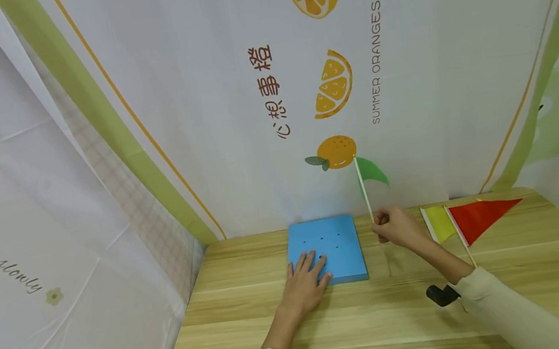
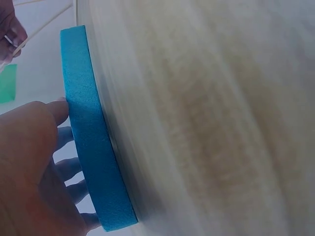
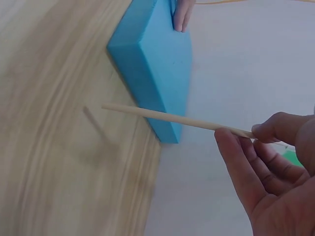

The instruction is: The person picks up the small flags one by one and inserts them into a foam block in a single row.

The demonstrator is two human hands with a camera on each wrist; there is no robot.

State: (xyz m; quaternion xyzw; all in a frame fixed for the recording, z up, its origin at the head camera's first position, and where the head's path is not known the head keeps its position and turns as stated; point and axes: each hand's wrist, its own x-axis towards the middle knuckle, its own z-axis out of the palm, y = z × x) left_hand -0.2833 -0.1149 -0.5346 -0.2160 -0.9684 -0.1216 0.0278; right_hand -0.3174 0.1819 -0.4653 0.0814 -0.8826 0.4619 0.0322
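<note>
Left hand (image 1: 303,287) spread, fingers fairly straight, resting on square blue foam block (image 1: 345,257), flat on wood-grain table (image 1: 365,329). Right hand (image 1: 396,226) pinches thin pale wooden stick (image 3: 172,117) of small green flag (image 1: 373,172), near upright, just right of block, lower tip off the table. Yellow flag (image 1: 441,223) and red triangular flag (image 1: 481,219) farther right.

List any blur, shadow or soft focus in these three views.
Left wrist: the table looks smeared, the block's edges clearer; right wrist: a soft, blurred shadow of the stick on the table; head: printed lettering readable.
</note>
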